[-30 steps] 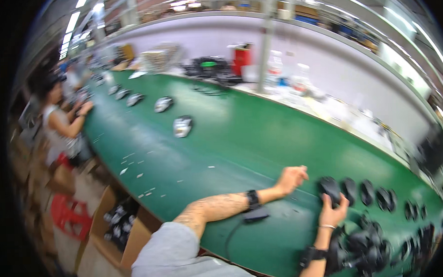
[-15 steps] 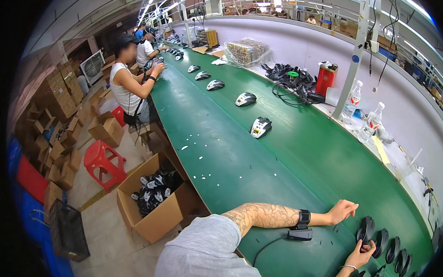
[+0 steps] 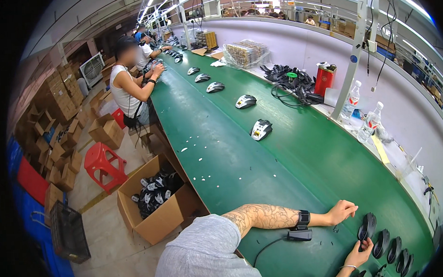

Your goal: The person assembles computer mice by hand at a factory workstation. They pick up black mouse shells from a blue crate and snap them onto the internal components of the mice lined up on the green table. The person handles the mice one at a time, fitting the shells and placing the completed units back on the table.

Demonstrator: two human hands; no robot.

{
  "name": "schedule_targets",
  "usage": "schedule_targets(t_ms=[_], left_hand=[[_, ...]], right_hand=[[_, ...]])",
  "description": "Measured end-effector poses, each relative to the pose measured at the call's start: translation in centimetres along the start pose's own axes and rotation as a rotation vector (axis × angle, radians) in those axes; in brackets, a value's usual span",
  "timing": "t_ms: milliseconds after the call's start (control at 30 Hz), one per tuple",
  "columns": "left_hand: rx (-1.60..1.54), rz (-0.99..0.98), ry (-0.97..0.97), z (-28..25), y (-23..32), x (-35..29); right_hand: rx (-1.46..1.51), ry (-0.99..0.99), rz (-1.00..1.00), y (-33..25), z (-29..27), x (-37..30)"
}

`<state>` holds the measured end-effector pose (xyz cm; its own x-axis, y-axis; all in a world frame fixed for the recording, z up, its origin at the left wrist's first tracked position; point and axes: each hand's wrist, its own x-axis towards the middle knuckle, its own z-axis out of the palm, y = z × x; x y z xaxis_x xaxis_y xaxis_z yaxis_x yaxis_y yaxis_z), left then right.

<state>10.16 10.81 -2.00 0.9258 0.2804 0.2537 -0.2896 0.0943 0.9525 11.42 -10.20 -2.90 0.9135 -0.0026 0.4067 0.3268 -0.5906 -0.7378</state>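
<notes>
My left hand point(image 3: 342, 212) hovers over the green belt point(image 3: 301, 179), fingers loosely bent and a little apart, with nothing visible in them. A black strap and a small black box on a cable point(image 3: 300, 235) are at that wrist. Close by, my right hand point(image 3: 359, 254) grips the lower end of a black mouse shell point(image 3: 367, 225) between thumb and fingers. The shell is tilted up on its edge. To its right, several similar black shells point(image 3: 381, 243) are lined up toward the near right.
Several silver-and-black mice point(image 3: 261, 130) stand in a row up the belt. Water bottles point(image 3: 371, 122), a red can point(image 3: 325, 79) and tangled black cables point(image 3: 292, 82) line the right ledge. At left are a carton of mouse parts point(image 3: 155, 197), a red stool point(image 3: 105, 166) and a co-worker point(image 3: 131, 83).
My right hand has shifted slightly left, and the mouse shell in it has risen a little. My left hand has hardly moved. The mice up the belt stay in place.
</notes>
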Motion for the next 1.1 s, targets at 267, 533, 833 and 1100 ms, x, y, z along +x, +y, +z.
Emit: schedule_targets(t_ms=[267,533,833,1100], left_hand=[[0.028,0.004,-0.003,0.0,0.3,-0.1],[0.045,0.008,-0.005,0.0,0.4,-0.1],[0.053,-0.005,-0.001,0.1,0.5,-0.2],[0.062,-0.005,-0.013,0.0,0.9,-0.3]], right_hand=[[-0.003,-0.060,-0.005,-0.6,-0.1,-0.1],[0.040,-0.062,-0.008,-0.7,0.0,-0.2],[0.055,-0.067,-0.013,-1.2,-0.1,-0.4],[0.041,-0.085,-0.021,-1.4,-0.1,-0.4]])
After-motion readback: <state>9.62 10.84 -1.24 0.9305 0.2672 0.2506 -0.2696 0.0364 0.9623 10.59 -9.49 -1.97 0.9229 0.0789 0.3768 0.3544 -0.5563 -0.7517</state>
